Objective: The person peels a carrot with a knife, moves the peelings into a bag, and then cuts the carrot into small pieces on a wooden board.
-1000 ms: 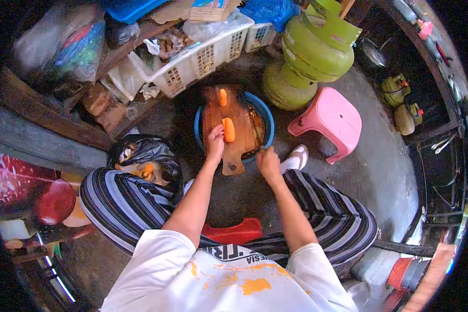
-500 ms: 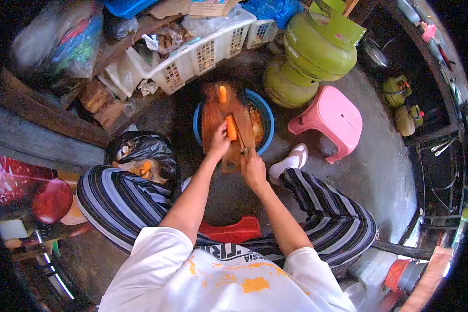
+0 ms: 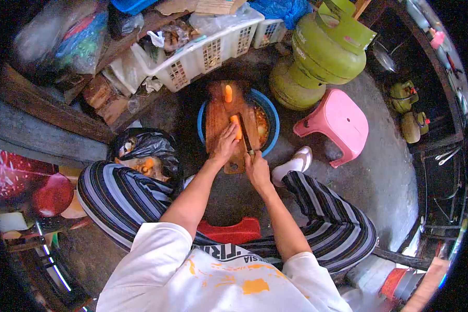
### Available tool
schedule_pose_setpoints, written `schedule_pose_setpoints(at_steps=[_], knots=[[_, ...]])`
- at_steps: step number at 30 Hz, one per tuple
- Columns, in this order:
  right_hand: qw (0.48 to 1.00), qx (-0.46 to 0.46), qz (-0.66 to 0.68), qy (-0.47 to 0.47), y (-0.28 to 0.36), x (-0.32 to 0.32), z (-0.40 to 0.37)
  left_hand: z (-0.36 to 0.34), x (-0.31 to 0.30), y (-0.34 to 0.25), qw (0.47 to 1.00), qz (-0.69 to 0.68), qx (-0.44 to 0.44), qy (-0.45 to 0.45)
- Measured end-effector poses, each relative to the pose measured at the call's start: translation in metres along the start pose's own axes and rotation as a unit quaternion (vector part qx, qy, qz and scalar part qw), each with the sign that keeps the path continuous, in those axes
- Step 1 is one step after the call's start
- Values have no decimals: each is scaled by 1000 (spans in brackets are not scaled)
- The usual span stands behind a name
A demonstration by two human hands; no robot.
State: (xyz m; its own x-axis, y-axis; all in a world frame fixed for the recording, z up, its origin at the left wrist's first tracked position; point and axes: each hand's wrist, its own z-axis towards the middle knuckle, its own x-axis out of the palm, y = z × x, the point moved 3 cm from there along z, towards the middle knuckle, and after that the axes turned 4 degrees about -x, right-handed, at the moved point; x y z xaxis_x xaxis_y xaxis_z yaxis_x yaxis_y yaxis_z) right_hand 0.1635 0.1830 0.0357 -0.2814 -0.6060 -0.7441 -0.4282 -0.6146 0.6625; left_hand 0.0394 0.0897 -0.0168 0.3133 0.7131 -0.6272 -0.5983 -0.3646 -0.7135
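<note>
A wooden cutting board (image 3: 218,117) lies across a blue basin (image 3: 271,117) on the floor in front of me. My left hand (image 3: 226,144) presses an orange carrot piece (image 3: 236,125) down on the board. My right hand (image 3: 256,167) grips a knife (image 3: 245,136), whose blade lies along the right side of that carrot. A second carrot piece (image 3: 228,93) rests alone at the board's far end. The basin holds orange cut pieces under the board.
A pink plastic stool (image 3: 334,124) stands to the right, green gas cylinders (image 3: 317,57) behind it. White baskets (image 3: 203,49) line the back. A black bag (image 3: 145,151) of peelings sits by my left knee. A red stool (image 3: 229,231) is under me.
My right hand came in from the basin's edge to the board and brought the knife up against the carrot. My left hand stayed on the carrot.
</note>
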Motion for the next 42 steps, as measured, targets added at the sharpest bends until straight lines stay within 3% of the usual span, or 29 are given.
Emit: schedule_pose_setpoints(at_steps=[11,21,24,27,30,36,40,42], knots=[[997,-45,-55,-11,18,-10,2,-1,-1,-9,992,124,-12,-16],[986,-89,-121,73,8,2,35,-1,3,1,997,71,-35,-1],[983,26,-54,173,37,-23,34,-1,-2,-4,998,61,-30,-13],[993,-23,-97,70,30,-10,25,-3,2,1,998,51,-36,-17],[984,-13,-154,86,20,12,21,-5,2,0,998,27,-48,-22],[989,-30,-141,45,10,30,15,-7,7,2,998,38,-49,-16],[991,9,-131,28,14,29,14,1,3,5,999,17,-38,-26],[991,-30,-131,7,12,24,11,-1,6,5,999,18,-37,-31]])
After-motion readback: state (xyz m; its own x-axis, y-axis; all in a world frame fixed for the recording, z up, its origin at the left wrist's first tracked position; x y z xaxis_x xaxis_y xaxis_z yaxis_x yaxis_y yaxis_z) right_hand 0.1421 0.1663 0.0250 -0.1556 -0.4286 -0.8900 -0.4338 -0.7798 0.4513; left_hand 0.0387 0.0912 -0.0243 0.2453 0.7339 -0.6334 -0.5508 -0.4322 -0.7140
